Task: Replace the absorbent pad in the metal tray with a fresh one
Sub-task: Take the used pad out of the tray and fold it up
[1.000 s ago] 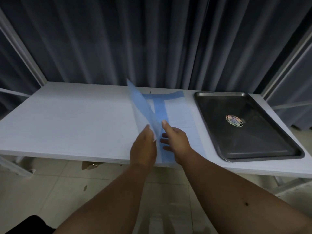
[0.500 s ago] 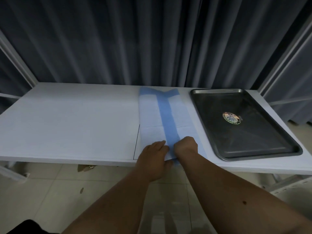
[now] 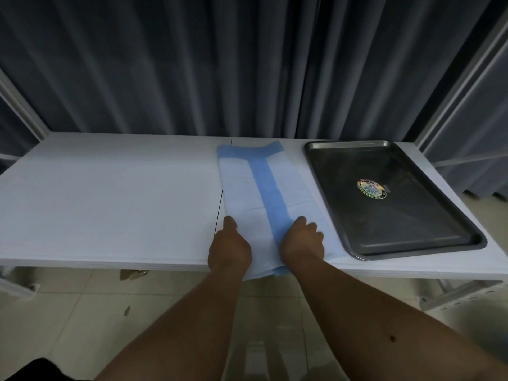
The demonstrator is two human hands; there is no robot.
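Note:
A folded absorbent pad, white with a blue band down its middle and along its far edge, lies flat on the white table just left of the metal tray. Its near end hangs slightly over the table's front edge. My left hand holds the pad's near left corner, thumb stretched forward. Fingers curled, my right hand holds the near end over the blue band. The tray is dark and holds no pad; only a round sticker shows on its floor.
Dark curtains hang behind the table. White frame posts rise at both back corners. A thin seam runs across the tabletop beside the pad. Tiled floor lies below the front edge.
The raised flap of the pad has come down flat onto the table. My hands, close together at the near end half a second ago, have moved apart along that edge.

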